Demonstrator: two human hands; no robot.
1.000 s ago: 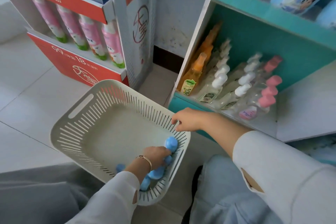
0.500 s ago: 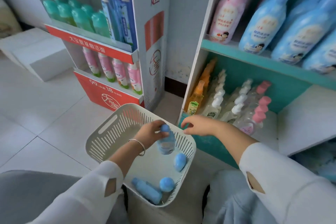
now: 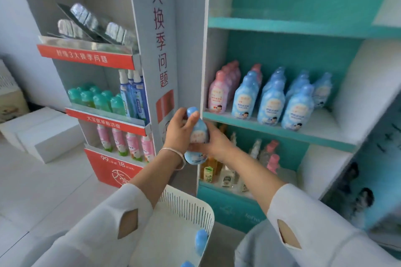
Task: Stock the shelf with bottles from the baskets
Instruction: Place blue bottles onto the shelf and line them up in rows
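Note:
A light blue bottle (image 3: 198, 134) with a round blue cap is held upright in front of the teal shelf's (image 3: 271, 130) left edge. My left hand (image 3: 180, 131) grips its neck and upper body, thumb near the cap. My right hand (image 3: 213, 143) wraps around its lower body from the right. On the middle teal shelf stand rows of matching blue bottles (image 3: 271, 102) with pink bottles (image 3: 218, 95) at the left. The white slotted basket (image 3: 188, 206) sits below my arms, with a blue bottle (image 3: 201, 241) lying inside.
A grey-and-red display rack (image 3: 104, 119) with green, blue and pink bottles stands at left. The lower teal shelf holds orange, clear and pink-capped bottles (image 3: 256, 158). White boxes (image 3: 43, 134) sit on the tiled floor at far left. A white panel borders the teal shelves on the right.
My left hand lifted a blue bottle out of the basket up to shelf height. My right hand left the basket rim and now holds the same bottle. The view tilted upward.

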